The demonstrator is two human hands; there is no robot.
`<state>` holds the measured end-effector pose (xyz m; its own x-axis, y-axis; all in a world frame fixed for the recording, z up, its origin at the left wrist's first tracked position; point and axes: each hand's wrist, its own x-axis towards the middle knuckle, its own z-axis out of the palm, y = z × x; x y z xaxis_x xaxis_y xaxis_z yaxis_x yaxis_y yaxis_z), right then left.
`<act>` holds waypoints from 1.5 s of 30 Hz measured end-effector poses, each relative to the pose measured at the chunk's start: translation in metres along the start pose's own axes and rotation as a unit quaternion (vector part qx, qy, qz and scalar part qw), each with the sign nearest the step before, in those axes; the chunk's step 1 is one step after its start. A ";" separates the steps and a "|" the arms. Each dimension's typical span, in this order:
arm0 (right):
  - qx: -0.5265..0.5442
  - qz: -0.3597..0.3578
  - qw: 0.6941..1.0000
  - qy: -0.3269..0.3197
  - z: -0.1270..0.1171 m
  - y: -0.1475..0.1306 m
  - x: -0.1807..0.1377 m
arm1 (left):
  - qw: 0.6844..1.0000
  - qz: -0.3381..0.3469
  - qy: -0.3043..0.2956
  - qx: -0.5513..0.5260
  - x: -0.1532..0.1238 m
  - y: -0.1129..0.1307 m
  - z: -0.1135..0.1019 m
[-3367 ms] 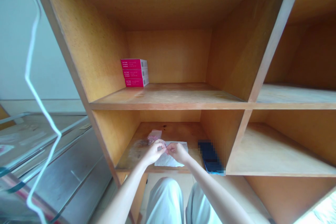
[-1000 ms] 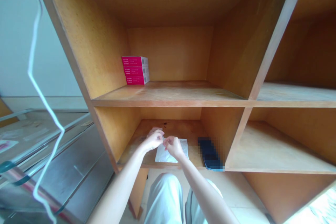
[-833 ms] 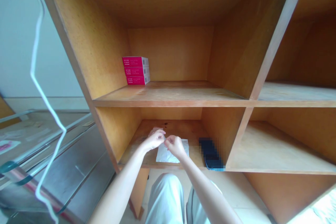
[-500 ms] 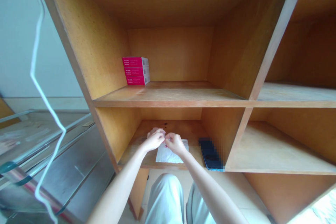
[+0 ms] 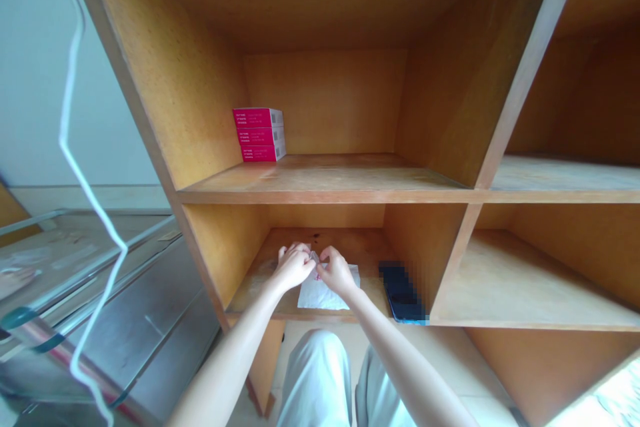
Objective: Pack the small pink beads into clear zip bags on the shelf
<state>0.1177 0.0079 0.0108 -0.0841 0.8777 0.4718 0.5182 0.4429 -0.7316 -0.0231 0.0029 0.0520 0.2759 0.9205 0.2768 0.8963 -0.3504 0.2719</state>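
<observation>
Over the lower shelf, my left hand (image 5: 295, 267) is closed with its fingers curled on a small clear plastic piece (image 5: 315, 257). My right hand (image 5: 337, 271) meets it from the other side, thumb and forefinger bent around the same piece. The plastic is small and partly covered by fingers, so its exact kind does not show. Under both hands a white sheet-like packet (image 5: 324, 297) with a little red print lies flat on the shelf; the right hand hides part of it.
To the right on the same shelf lies a dark phone (image 5: 404, 297), partly pixelated. Stacked pink boxes (image 5: 258, 136) stand on the upper shelf (image 5: 345, 173) at left. A wooden divider (image 5: 455, 263) bounds the right side. A white cable (image 5: 93, 193) hangs at far left.
My right fingertips have shifted slightly to the right, opening a small gap from the left hand, where the clear plastic now shows. The boxes, phone and white packet stay put.
</observation>
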 end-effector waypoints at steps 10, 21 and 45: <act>0.055 -0.083 0.990 -0.103 0.003 0.002 0.002 | 0.997 0.073 0.008 -0.030 -0.003 -0.001 0.008; 0.201 0.039 0.964 -0.172 0.006 0.020 0.004 | 0.984 0.092 -0.004 -0.150 -0.021 -0.003 0.014; 0.035 0.108 0.989 -0.092 0.014 0.069 -0.002 | 0.978 0.018 0.170 -0.122 -0.018 -0.047 0.067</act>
<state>0.1419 0.0390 -0.0475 -0.1352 0.9687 0.2082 0.4810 0.2479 -0.8410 -0.0473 0.0142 -0.0281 0.1373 0.8103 0.5698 0.7673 -0.4507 0.4562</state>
